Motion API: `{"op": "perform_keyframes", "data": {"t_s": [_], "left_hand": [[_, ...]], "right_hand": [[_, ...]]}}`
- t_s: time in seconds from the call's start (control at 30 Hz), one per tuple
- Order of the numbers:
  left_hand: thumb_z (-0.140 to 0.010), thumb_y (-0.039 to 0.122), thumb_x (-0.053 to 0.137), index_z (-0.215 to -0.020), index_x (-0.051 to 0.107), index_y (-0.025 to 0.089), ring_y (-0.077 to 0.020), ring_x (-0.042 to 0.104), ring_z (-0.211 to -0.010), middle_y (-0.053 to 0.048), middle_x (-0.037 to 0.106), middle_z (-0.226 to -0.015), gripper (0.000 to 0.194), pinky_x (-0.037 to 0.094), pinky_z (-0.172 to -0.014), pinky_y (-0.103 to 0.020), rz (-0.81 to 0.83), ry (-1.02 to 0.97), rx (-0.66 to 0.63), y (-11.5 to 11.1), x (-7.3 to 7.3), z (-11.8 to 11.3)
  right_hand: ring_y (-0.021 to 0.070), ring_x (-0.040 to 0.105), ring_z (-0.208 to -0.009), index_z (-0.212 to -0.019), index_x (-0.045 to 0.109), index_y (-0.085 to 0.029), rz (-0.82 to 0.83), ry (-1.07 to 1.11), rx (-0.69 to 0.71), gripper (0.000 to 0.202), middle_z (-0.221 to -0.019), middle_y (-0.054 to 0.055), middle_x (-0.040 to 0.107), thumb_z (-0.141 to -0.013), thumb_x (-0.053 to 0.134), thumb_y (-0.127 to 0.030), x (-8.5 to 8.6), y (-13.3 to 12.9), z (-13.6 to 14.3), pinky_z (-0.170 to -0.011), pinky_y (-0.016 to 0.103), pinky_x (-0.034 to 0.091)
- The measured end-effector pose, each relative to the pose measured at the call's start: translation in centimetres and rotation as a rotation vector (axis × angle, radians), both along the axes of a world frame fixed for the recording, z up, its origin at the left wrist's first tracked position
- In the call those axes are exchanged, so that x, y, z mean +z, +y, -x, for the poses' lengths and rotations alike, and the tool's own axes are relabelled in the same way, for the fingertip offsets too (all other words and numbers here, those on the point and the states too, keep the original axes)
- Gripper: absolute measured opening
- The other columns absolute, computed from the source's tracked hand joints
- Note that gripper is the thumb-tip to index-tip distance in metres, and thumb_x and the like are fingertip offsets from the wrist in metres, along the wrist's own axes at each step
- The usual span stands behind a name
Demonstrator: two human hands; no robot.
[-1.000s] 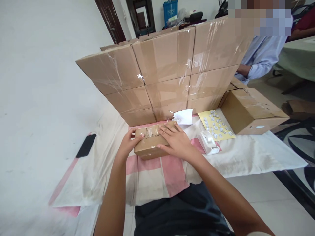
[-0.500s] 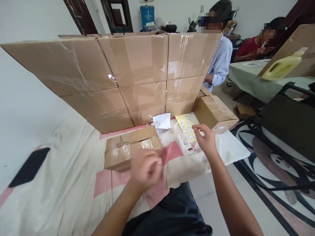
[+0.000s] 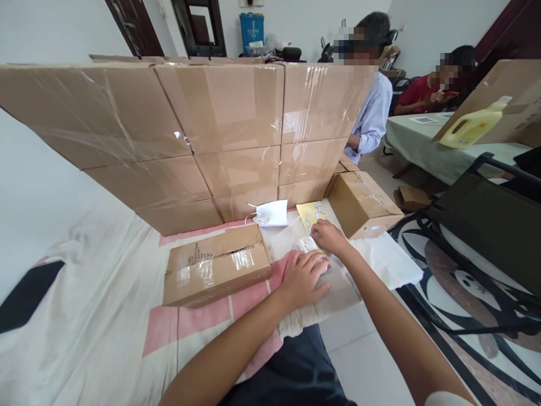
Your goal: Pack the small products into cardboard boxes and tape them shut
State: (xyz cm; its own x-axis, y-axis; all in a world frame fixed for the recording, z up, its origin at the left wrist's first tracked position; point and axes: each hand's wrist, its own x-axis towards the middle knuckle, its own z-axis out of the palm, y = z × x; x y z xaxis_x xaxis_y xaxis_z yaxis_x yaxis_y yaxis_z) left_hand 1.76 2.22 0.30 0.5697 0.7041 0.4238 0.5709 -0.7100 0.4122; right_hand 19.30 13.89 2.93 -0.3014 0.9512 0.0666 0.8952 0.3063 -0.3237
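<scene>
My left hand (image 3: 303,276) lies over a small white box-shaped device (image 3: 307,243), its fingers spread and covering the near part. Just beyond it, my right hand (image 3: 330,235) is closed, fingers and thumb bent together at the device's far right side. Whatever those fingertips hold, if anything, is hidden. Under and behind the right hand is a yellow sheet (image 3: 303,212) with several small pale, oval pieces on it. To the left of the sheet, a white paper (image 3: 276,213) carries a tangle of thin white cord (image 3: 261,219).
A taped cardboard box (image 3: 220,265) sits left of my hands, and an open-sided carton (image 3: 367,203) stands to the right. A wall of joined cartons (image 3: 236,124) rises behind. A dark folding chair (image 3: 486,225) is at far right. Two people sit beyond.
My left hand has moved right from beside the cardboard box onto the white device. My right hand has come down and left to the device. The view has shifted slightly.
</scene>
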Motion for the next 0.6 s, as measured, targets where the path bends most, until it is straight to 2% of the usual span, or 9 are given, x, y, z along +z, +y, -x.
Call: {"op": "perform_keyframes", "data": {"t_s": [0.23, 0.33, 0.4, 0.47, 0.53, 0.57, 0.6], "left_hand": [[-0.091, 0.045, 0.062, -0.139, 0.055, 0.024, -0.0304, 0.048, -0.139, -0.010, 0.060, -0.145, 0.053, 0.035, -0.111, -0.051, 0.022, 0.038, -0.001, 0.3, 0.3, 0.0], [-0.091, 0.045, 0.062, -0.137, 0.056, 0.022, -0.0306, 0.049, -0.138, -0.011, 0.060, -0.144, 0.051, 0.036, -0.110, -0.051, 0.002, 0.041, -0.004, 0.3, 0.3, -0.1], [-0.093, 0.044, 0.059, -0.133, 0.059, 0.022, -0.0304, 0.050, -0.137, -0.011, 0.062, -0.142, 0.046, 0.036, -0.109, -0.050, -0.021, 0.037, -0.002, -0.1, 0.8, 0.0], [-0.095, 0.038, 0.057, -0.126, 0.064, 0.025, -0.0269, 0.054, -0.134, -0.007, 0.066, -0.137, 0.034, 0.035, -0.110, -0.047, -0.166, 0.016, -0.019, -1.0, 2.0, 0.8], [-0.095, 0.030, 0.057, -0.116, 0.068, 0.029, -0.0218, 0.058, -0.128, -0.002, 0.071, -0.130, 0.023, 0.033, -0.113, -0.042, -0.428, -0.019, -0.008, -2.3, 4.0, 3.0], [-0.095, 0.029, 0.059, -0.114, 0.068, 0.031, -0.0206, 0.059, -0.127, 0.000, 0.072, -0.128, 0.021, 0.030, -0.115, -0.041, -0.546, -0.029, 0.048, -3.0, 5.2, 4.6], [-0.094, 0.032, 0.062, -0.114, 0.068, 0.031, -0.0224, 0.060, -0.127, -0.001, 0.072, -0.128, 0.021, 0.028, -0.118, -0.043, -0.595, -0.030, 0.166, -3.7, 6.4, 6.5]], "right_hand": [[0.0188, 0.055, -0.075, -0.082, 0.062, -0.016, 0.072, -0.049, -0.042, 0.011, -0.083, 0.009, 0.066, -0.084, 0.053, -0.010, 1.0, -1.1, 0.3, -0.064, 0.027, 0.035], [0.0173, 0.053, -0.067, -0.072, 0.058, -0.018, 0.103, -0.031, -0.010, 0.011, -0.072, 0.005, 0.063, -0.079, 0.057, -0.009, 2.1, -1.5, 0.0, -0.062, 0.027, 0.034], [0.0169, 0.054, -0.067, -0.072, 0.058, -0.018, 0.085, -0.006, 0.015, 0.011, -0.074, 0.005, 0.063, -0.078, 0.058, -0.009, 3.3, -1.9, -0.3, -0.064, 0.027, 0.035], [0.0167, 0.056, -0.071, -0.080, 0.061, -0.018, 0.036, 0.029, 0.033, 0.009, -0.091, 0.008, 0.067, -0.083, 0.055, -0.012, 4.7, -2.6, -0.6, -0.068, 0.028, 0.039], [0.0161, 0.057, -0.076, -0.089, 0.062, -0.018, -0.030, 0.126, 0.067, 0.010, -0.105, 0.009, 0.065, -0.091, 0.052, -0.018, 6.1, -3.6, -0.3, -0.072, 0.029, 0.043], [0.0160, 0.057, -0.077, -0.090, 0.061, -0.019, -0.056, 0.217, 0.104, 0.011, -0.106, 0.008, 0.064, -0.094, 0.052, -0.022, 6.6, -4.1, 0.1, -0.073, 0.029, 0.044], [0.0161, 0.057, -0.077, -0.090, 0.061, -0.020, -0.063, 0.329, 0.153, 0.012, -0.103, 0.007, 0.063, -0.096, 0.053, -0.026, 7.0, -4.8, 0.8, -0.073, 0.029, 0.045]]}}
